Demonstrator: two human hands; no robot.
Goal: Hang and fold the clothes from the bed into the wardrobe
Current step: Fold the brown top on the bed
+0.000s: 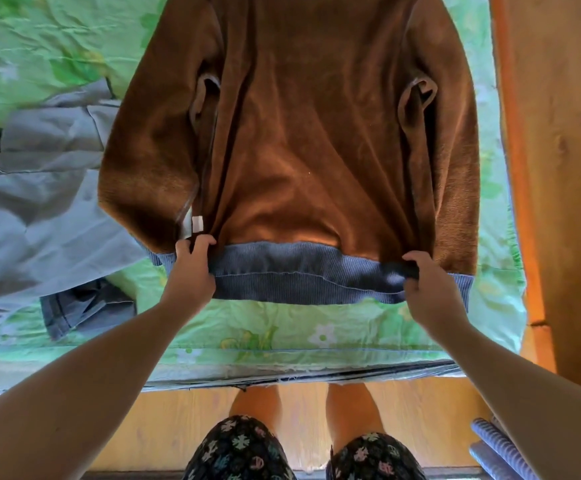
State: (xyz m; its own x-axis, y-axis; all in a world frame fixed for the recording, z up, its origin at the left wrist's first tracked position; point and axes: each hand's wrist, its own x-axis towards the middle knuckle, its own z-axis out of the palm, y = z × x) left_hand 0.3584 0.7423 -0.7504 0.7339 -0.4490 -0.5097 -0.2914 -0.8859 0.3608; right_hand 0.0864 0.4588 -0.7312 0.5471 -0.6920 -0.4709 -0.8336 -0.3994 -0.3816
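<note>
The floor [164, 431] is yellow-brown wood. At the bottom of the view are dark shorts [244, 452] with small pink, green and white shapes like flowers. At the bottom right, two blue and white striped rolls [486, 436] lie side by side. It is hard to tell what they are. A tall orange-brown wooden board [566, 150] runs up the right side.

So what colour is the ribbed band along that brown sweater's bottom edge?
Greyish blue ribbed hem band on the brown fleecy sweater, clearest in the head view.
</note>
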